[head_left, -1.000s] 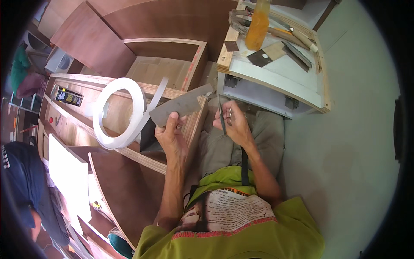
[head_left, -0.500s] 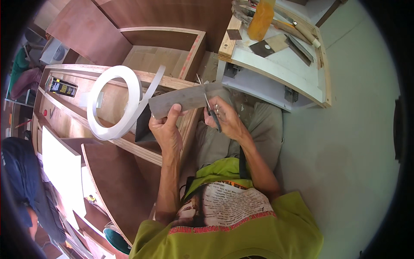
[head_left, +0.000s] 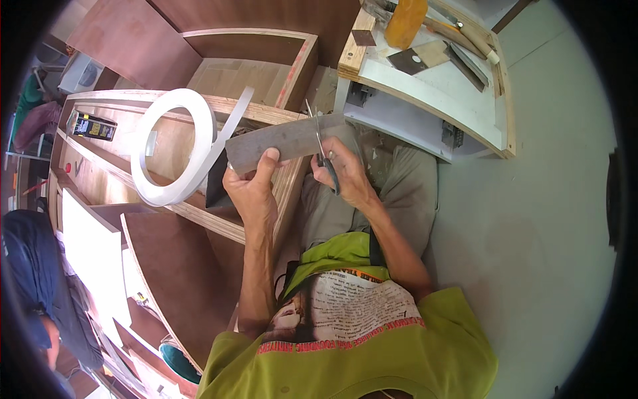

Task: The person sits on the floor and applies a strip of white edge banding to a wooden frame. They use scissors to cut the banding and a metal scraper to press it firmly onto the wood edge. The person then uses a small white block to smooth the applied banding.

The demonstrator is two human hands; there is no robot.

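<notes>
Along the left side of my remote view lies a long open box frame of pale plywood (head_left: pixel 206 223), divided into compartments. Inside its nearer compartment I see a black-and-yellow rectangular package (head_left: pixel 95 126), a small pale card (head_left: pixel 151 143) and, toward the left end, a small red object (head_left: pixel 68 167). Over the frame there is a large white ring-shaped roll of flat band (head_left: pixel 205 133), with its free end rising beside the work.

On the right, I observe a white cabinet with plywood edges (head_left: pixel 445 100). Its top carries a bottle of orange colour (head_left: pixel 405 23), a tool with a wooden handle (head_left: pixel 478 43) and narrow dark metal-looking pieces (head_left: pixel 465 66); in its opening, a metal hinge (head_left: pixel 452 135) is visible.

Between these two, a grey-brown flat strip (head_left: pixel 282 139) is held in the air. The left hand (head_left: pixel 256 193) grips it near its left end, the thumb pressed on the upper face. The right hand (head_left: pixel 349 178) is closed around dark-handled metal scissors (head_left: pixel 328 171). Their blades cross the strip near its right end, just beyond the right fingers; whether it passes between both blades, I cannot tell surely.
</notes>
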